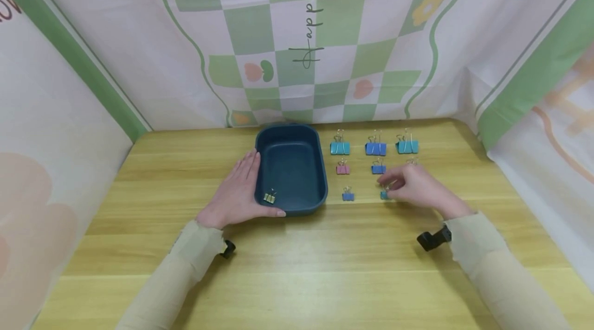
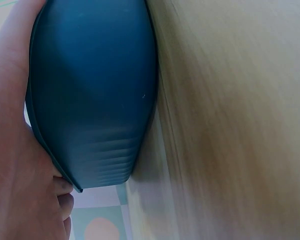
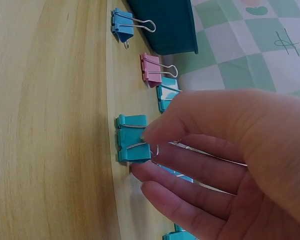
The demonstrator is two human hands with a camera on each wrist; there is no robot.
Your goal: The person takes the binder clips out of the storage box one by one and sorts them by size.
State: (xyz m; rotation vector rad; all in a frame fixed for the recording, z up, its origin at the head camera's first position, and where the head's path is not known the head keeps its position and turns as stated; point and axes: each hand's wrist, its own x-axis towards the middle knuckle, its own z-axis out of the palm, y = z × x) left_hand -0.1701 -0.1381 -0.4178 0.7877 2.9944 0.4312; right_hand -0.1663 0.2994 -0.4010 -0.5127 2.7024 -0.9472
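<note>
Head view shows our right hand (image 1: 415, 189) down on the table (image 1: 297, 263), fingers curled to pinch the wire loop of a small teal clip (image 1: 384, 194). That clip sits in the front row, to the right of a small blue clip (image 1: 348, 195). In the right wrist view the thumb and first finger close on the teal clip's (image 3: 131, 138) wire, and it still rests on the wood. We think a firm pinch on the loop and a lift straight up would work best, so the other clips do not get bumped. Our left hand (image 1: 241, 191) lies flat and open against the left side of the tray (image 1: 290, 136), keeping it steady. One gold clip (image 1: 270, 196) is in the tray already. The table is pale wood with long grain. Cloth walls stand around it, with green and white squares, flowers and green stripes.
</note>
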